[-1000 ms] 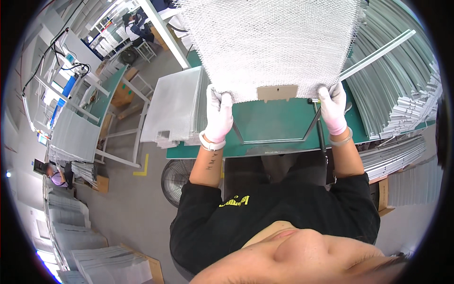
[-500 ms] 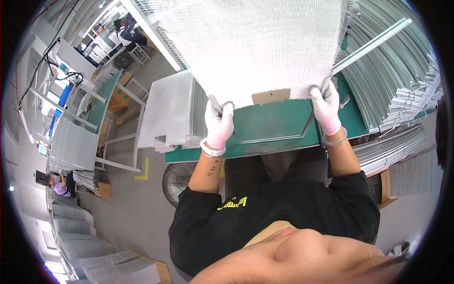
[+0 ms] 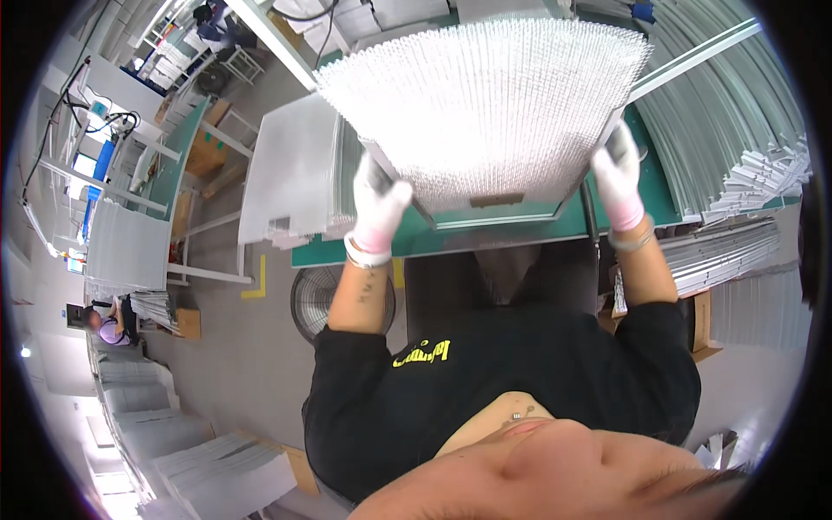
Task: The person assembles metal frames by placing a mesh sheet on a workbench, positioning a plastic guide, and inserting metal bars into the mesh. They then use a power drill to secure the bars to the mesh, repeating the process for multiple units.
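A silvery mesh sheet [image 3: 485,104] with a small brown rectangular patch [image 3: 497,200] at its near edge rises tilted between my hands. Its sides lie along the rails of a thin grey metal frame [image 3: 496,224], whose near rail is just below the sheet's near edge. My left hand [image 3: 380,204], in a white glove with a pink cuff, is closed around the frame's left side, thumb toward the mesh. My right hand [image 3: 617,178], gloved the same way, grips the right side; its fingers are partly hidden behind the rail. Under the frame is a green tabletop [image 3: 334,251].
On the left a stack of mesh sheets [image 3: 290,173] stands at the table's edge. Long metal strips [image 3: 711,113] are piled on the right, near a white bar [image 3: 693,61]. A floor fan [image 3: 334,299] stands below the table. Two people work farther off at left.
The mesh sheet has come down and nearer, so its far edge now shows and its near edge lies closer to the frame's near rail. My hands have spread slightly apart.
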A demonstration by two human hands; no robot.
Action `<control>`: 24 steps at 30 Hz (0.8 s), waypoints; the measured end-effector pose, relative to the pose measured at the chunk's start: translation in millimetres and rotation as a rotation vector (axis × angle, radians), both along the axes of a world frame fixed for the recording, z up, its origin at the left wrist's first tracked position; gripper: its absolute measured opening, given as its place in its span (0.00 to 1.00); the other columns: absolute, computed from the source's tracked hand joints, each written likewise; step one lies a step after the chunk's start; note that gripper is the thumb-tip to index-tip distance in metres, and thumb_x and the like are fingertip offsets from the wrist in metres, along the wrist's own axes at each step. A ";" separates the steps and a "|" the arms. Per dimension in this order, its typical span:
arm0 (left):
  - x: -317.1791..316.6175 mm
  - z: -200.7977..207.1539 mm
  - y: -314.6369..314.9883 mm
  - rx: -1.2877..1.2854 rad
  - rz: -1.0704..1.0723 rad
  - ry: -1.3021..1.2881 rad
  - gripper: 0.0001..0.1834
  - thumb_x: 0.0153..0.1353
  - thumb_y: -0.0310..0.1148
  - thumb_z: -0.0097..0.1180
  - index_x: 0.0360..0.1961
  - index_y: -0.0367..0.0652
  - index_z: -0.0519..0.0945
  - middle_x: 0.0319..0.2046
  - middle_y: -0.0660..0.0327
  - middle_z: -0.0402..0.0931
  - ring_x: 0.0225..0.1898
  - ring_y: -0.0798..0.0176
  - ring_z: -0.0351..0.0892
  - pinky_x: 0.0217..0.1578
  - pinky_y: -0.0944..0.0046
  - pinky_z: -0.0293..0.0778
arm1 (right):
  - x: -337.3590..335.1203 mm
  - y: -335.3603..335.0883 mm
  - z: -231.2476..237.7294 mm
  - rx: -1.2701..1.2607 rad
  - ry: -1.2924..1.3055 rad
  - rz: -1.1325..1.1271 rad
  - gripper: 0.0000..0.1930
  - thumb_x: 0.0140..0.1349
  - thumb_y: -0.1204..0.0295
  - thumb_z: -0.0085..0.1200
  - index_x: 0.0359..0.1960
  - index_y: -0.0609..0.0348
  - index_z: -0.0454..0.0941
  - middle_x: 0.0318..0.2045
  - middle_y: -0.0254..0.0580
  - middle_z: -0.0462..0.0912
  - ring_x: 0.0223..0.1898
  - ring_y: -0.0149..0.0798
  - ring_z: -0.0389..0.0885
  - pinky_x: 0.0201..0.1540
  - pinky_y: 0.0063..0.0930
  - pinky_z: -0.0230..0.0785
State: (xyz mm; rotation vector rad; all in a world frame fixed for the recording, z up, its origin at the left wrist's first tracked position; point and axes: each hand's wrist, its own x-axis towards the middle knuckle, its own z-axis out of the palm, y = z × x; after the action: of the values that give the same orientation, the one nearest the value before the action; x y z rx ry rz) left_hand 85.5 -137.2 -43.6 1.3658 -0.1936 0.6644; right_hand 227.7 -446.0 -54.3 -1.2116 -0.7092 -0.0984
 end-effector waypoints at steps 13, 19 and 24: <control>3.0 -50.5 -17.7 0.059 0.185 0.063 0.13 0.64 0.26 0.63 0.48 0.34 0.80 0.36 0.66 0.82 0.36 0.73 0.78 0.41 0.71 0.74 | -7.6 12.7 -59.2 -0.069 0.149 -0.093 0.18 0.69 0.72 0.58 0.58 0.66 0.74 0.50 0.36 0.83 0.49 0.26 0.78 0.55 0.24 0.70; -1.4 -24.6 13.5 0.208 -0.014 0.307 0.20 0.59 0.31 0.70 0.51 0.35 0.81 0.40 0.64 0.84 0.41 0.71 0.80 0.45 0.67 0.75 | -2.3 0.3 -33.8 -0.192 0.161 -0.030 0.20 0.70 0.70 0.57 0.60 0.66 0.73 0.51 0.37 0.82 0.51 0.28 0.78 0.57 0.26 0.68; -6.9 43.5 15.1 0.264 0.124 -0.061 0.26 0.53 0.28 0.67 0.55 0.35 0.77 0.51 0.54 0.80 0.52 0.61 0.79 0.51 0.64 0.75 | -6.2 2.0 63.3 -0.157 0.037 -0.003 0.16 0.74 0.71 0.49 0.57 0.68 0.74 0.47 0.44 0.83 0.50 0.33 0.81 0.57 0.32 0.73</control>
State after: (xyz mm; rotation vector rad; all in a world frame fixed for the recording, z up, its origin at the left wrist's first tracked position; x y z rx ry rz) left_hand 78.6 -122.1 -0.1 1.6212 -0.2532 0.8059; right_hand 221.5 -444.0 8.9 -1.3609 -0.6926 -0.0224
